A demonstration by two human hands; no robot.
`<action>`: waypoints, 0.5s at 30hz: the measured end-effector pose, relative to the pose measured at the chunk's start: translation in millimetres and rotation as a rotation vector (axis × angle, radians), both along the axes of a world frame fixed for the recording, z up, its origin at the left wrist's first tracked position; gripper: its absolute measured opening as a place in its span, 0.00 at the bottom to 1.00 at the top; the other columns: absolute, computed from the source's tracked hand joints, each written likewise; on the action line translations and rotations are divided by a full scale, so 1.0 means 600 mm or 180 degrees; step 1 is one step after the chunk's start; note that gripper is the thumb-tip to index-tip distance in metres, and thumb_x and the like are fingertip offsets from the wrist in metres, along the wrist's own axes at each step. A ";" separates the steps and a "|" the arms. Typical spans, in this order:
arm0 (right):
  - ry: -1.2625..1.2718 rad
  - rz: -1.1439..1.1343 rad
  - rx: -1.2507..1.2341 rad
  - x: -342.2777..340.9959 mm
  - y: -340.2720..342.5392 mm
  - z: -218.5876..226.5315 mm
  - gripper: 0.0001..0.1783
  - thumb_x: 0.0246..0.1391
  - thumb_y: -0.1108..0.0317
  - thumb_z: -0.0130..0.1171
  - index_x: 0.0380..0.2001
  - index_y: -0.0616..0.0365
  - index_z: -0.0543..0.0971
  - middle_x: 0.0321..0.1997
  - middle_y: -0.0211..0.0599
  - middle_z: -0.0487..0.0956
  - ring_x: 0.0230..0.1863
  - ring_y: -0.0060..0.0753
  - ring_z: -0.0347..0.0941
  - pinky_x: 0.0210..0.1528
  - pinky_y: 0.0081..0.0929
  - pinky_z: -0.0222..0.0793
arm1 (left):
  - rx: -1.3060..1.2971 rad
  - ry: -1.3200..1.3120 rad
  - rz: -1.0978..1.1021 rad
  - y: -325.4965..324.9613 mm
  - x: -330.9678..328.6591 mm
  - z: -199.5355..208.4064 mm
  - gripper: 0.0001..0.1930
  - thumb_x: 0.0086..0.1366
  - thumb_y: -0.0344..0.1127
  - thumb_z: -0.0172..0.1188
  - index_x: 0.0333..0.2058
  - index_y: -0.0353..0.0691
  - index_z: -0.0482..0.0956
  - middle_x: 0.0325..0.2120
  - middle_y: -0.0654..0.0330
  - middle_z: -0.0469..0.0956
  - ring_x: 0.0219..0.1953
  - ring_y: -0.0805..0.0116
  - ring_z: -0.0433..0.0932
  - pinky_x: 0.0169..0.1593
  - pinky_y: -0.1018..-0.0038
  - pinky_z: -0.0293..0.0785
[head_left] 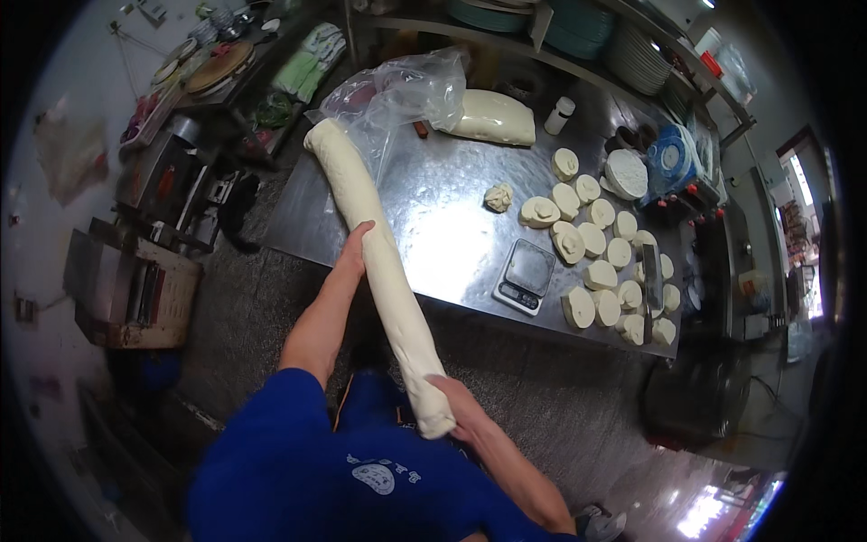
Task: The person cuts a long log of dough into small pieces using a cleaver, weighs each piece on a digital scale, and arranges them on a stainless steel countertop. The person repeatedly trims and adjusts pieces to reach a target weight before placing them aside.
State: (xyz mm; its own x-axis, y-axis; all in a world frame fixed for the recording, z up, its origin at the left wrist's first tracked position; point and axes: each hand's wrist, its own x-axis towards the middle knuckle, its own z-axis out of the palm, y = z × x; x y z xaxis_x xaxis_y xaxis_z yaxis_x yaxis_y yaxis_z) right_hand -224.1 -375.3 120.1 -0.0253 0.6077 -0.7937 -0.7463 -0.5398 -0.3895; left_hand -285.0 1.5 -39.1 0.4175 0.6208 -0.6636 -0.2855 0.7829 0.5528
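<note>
A long, thick roll of pale dough (386,264) runs slantwise from the far left of the steel table (438,190) past its front edge to my waist. My left hand (359,248) grips the roll near its middle from the left side, thumb showing and most fingers hidden behind the dough. Close to the near end, my right hand (459,405) clasps it from the right, its fingers partly hidden underneath. The roll's far part lies over the table's left side, beside a crumpled clear plastic sheet (397,95).
Several cut dough pieces (591,239) cover the table's right side, with a cleaver (652,280) among them. A digital scale (526,275) sits by the front edge. Farther back are a dough slab (494,117), a white shaker (560,115) and a bowl of flour (626,172).
</note>
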 end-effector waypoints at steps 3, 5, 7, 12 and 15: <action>-0.1486 0.1110 -0.0007 0.034 -0.005 0.014 0.36 0.63 0.56 0.62 0.67 0.65 0.67 0.54 0.51 0.80 0.50 0.41 0.81 0.52 0.40 0.80 | 0.0109 -0.0498 0.0048 -0.001 -0.027 -0.004 0.34 0.61 0.46 0.67 0.61 0.32 0.71 0.49 0.46 0.80 0.49 0.45 0.80 0.57 0.49 0.78; -0.3329 0.2092 0.0396 0.075 0.005 0.002 0.43 0.54 0.52 0.67 0.70 0.57 0.65 0.53 0.58 0.79 0.52 0.53 0.80 0.56 0.45 0.78 | 0.0109 -0.0694 0.0318 0.004 -0.062 0.011 0.35 0.61 0.46 0.65 0.62 0.32 0.71 0.51 0.46 0.79 0.51 0.45 0.80 0.59 0.49 0.77; -0.4600 0.2543 0.0722 0.103 0.057 0.027 0.43 0.51 0.54 0.69 0.68 0.55 0.66 0.49 0.57 0.78 0.47 0.59 0.79 0.52 0.49 0.77 | 0.0063 -0.0932 0.0498 0.023 -0.114 0.032 0.36 0.60 0.48 0.62 0.64 0.33 0.70 0.55 0.46 0.78 0.55 0.44 0.78 0.63 0.50 0.74; -0.5961 0.2859 0.1506 0.149 0.268 0.069 0.38 0.47 0.66 0.70 0.64 0.53 0.71 0.45 0.48 0.74 0.48 0.50 0.73 0.51 0.45 0.69 | 0.0182 -0.1083 0.0812 0.063 -0.235 0.058 0.39 0.68 0.60 0.48 0.69 0.37 0.66 0.62 0.46 0.74 0.61 0.42 0.76 0.64 0.45 0.73; -0.6479 0.2503 0.1755 0.209 0.332 -0.045 0.39 0.47 0.72 0.69 0.66 0.53 0.70 0.50 0.46 0.74 0.53 0.51 0.70 0.57 0.43 0.65 | 0.0039 0.0239 -0.0351 0.070 -0.311 0.011 0.32 0.71 0.52 0.56 0.66 0.38 0.70 0.59 0.50 0.77 0.56 0.51 0.79 0.61 0.50 0.76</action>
